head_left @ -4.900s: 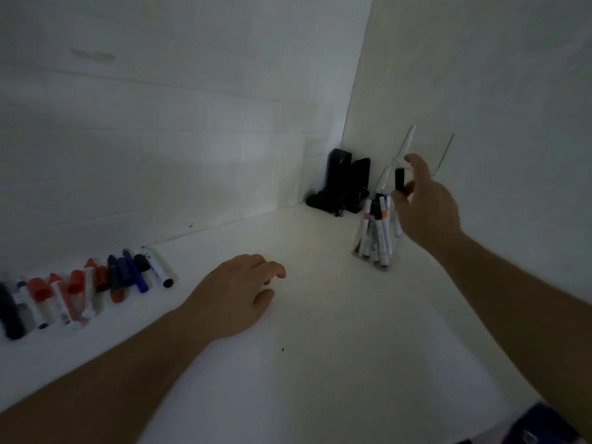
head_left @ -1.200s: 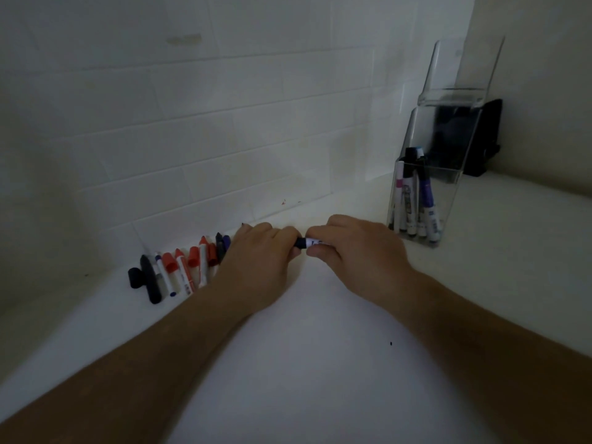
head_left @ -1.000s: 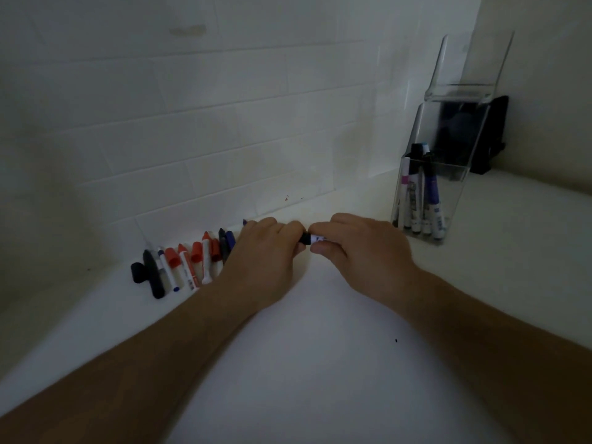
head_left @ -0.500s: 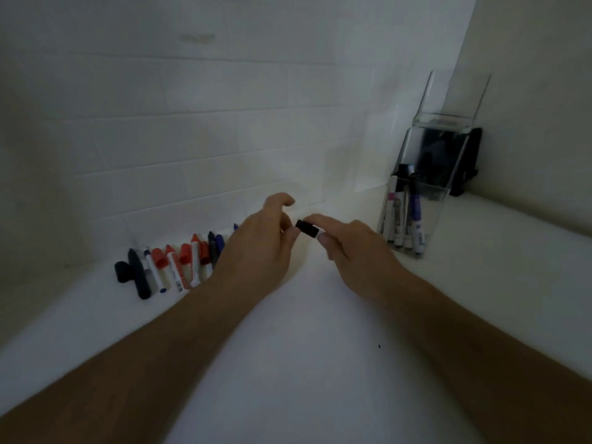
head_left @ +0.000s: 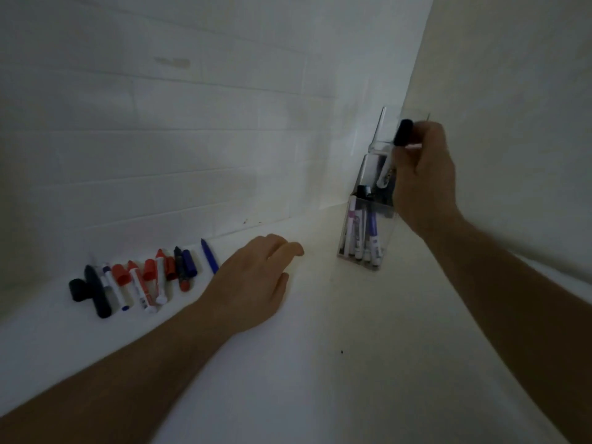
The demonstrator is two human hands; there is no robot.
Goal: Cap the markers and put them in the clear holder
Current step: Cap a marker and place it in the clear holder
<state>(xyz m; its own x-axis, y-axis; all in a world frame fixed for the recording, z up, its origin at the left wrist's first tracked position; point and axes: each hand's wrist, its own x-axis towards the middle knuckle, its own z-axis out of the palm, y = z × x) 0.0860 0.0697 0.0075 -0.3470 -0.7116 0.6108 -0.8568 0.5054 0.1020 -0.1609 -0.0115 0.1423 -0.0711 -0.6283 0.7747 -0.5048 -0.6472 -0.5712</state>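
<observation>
My right hand (head_left: pixel 423 174) grips a capped marker with a black cap (head_left: pixel 403 132), held nearly upright over the open top of the clear holder (head_left: pixel 355 248). The marker's white body shows through the holder's wall. Several capped markers stand inside the holder. My left hand (head_left: pixel 253 280) rests palm down on the white counter, fingers loosely apart, holding nothing. To its left lies a row of loose markers and caps (head_left: pixel 141 280) in black, red and blue, with a blue marker (head_left: pixel 209 256) nearest the hand.
A white tiled wall runs behind the counter (head_left: pixel 304 379) and meets a plain wall on the right, just behind the holder. The holder stands in that corner.
My right hand has lifted the capped marker from the counter's middle up to the holder's top. My left hand has let go and settled flat on the counter.
</observation>
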